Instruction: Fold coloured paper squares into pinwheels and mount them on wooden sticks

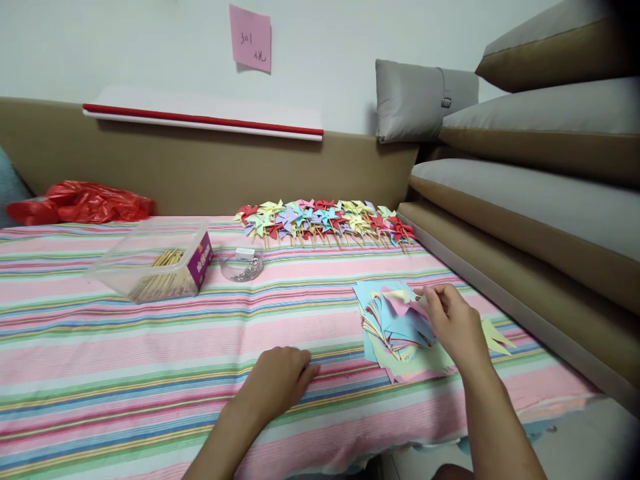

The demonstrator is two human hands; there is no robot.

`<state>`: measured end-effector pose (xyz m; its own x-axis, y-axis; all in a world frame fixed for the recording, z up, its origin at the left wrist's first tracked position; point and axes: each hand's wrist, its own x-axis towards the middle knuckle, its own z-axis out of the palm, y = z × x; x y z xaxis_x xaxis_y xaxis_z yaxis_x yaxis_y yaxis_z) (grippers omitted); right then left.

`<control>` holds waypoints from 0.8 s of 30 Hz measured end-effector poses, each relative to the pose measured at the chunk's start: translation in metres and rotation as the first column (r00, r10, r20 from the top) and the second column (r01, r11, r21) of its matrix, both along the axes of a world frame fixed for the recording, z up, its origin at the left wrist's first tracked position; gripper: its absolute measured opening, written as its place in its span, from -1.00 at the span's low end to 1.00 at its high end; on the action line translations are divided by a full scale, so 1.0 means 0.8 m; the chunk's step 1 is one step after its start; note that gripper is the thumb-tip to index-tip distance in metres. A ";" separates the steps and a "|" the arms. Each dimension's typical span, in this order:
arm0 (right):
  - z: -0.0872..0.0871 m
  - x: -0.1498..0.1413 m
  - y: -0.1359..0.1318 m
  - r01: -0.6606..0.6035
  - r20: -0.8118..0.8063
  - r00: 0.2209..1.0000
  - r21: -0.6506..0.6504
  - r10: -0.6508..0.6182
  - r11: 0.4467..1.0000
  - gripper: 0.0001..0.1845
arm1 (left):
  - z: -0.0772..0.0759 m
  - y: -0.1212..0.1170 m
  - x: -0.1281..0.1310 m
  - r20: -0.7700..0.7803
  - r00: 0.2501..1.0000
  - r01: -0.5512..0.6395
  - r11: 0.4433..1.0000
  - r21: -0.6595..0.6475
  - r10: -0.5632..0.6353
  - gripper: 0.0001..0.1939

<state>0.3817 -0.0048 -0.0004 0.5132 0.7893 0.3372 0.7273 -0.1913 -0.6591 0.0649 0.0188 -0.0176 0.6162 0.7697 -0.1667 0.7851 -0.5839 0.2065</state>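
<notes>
My right hand [456, 325] is closed in a pinch on a piece of cut paper [400, 303] with pink and pale yellow showing, just above a loose stack of colored paper [407, 328]. The fingers cover part of that piece. Blue, green and pink sheets stick out around the stack. My left hand [281, 379] rests palm down on the striped cloth [150, 353], left of the stack, its fingers loosely bent and its thumb apart, holding nothing I can see. A pale yellow cut paper [495, 335] lies just right of my right wrist.
Many paper pinwheels on sticks [325, 220] lie along the back. A clear plastic box [115, 267] of wooden sticks and a round clear container [243, 265] with small metal pieces stand left. A red plastic bag [95, 202] lies behind; stacked cushions [540, 207] border the right.
</notes>
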 end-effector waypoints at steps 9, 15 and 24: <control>-0.025 0.007 0.004 -0.135 0.076 0.987 -0.120 0.145 0.984 -0.87 | 0.002 -0.002 0.000 0.010 1.000 0.013 1.000 0.019 -0.013 -0.54; -0.009 0.001 0.000 0.044 0.161 0.987 -0.097 -0.028 0.994 -0.53 | 0.001 -0.001 0.001 0.008 1.000 0.017 1.000 0.024 -0.017 -0.56; 0.038 -0.019 -0.022 0.451 -0.015 0.870 0.430 -0.493 0.782 -0.50 | 0.000 -0.001 -0.001 0.018 1.000 0.008 1.000 0.011 -0.009 -0.57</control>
<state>0.3666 -0.0223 0.0300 0.7348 0.2357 0.6361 0.6783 -0.2570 -0.6883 0.0640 0.0182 -0.0174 0.6256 0.7662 -0.1470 0.7764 -0.5928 0.2141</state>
